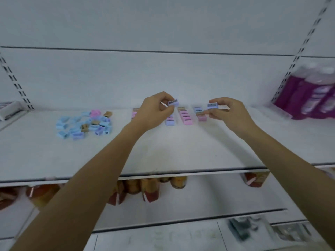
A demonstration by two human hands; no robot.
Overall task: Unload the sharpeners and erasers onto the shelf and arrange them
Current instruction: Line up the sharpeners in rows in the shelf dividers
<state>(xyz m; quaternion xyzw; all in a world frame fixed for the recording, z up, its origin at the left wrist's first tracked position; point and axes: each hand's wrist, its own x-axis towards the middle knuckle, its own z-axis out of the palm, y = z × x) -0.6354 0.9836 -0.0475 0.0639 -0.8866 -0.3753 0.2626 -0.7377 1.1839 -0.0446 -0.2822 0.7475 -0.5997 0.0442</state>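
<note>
Note the grips first: left hand [154, 111] pinching a purple sharpener [173, 102] between thumb and fingertips, right hand [228, 113] pinching a bluish sharpener [213, 105] likewise, both held in the air just above the rows [185, 116] toward the back of the shelf [181, 153]. Lower each to the near end of a row, touching the last piece and turned the same way as its neighbours. Match by colour if possible; hard to tell through the blur whether sorted that way. Set down one hand at a time, to avoid knocking the lines crooked. Let go only once flat on the shelf, then square the edge with a fingertip. Leave the pile [85, 124], well apart on the left, for afterwards: plenty there yet to sort, so probably nearer the middle of the job than the end.
</note>
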